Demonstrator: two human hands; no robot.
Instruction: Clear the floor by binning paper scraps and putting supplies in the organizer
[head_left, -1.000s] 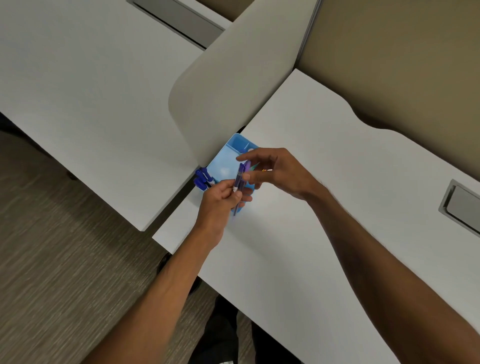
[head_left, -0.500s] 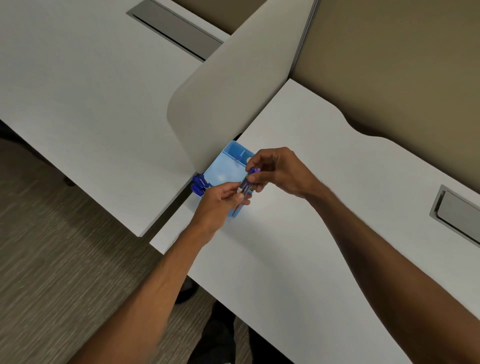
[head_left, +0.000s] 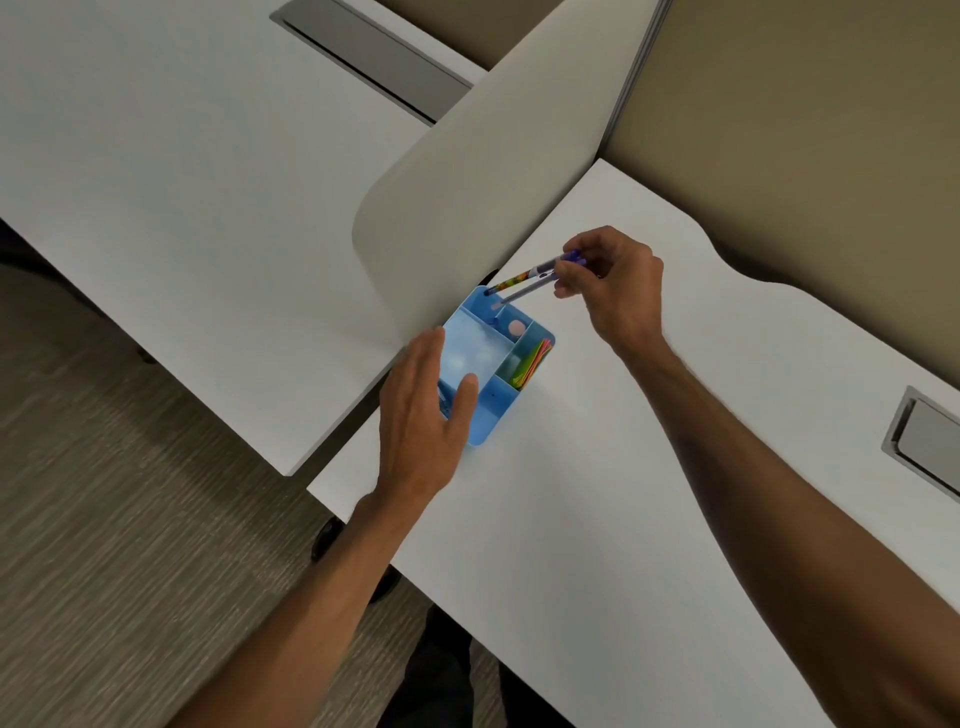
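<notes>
Two white counters meet at an angle over grey-brown carpet floor, the left one split from the right counter by a curved pale divider, with a tan partition behind. A grey hatch is set into the right counter's far edge.

The blue organizer stands on the right counter just beside the divider. The left hand is spread over its near left corner, fingers straight and released, thumb across the near compartment; whether it touches the rim I cannot tell. The right hand hovers beyond the organizer's far end, its fingers pinching the upper ends of two pens. Both pens slant down and leftward, their tips just above the organizer's far corner compartment, clear of the left hand.

Bright yellow, green and pink strips stand in the right-side compartment, and a small pink round thing lies in a far one.
</notes>
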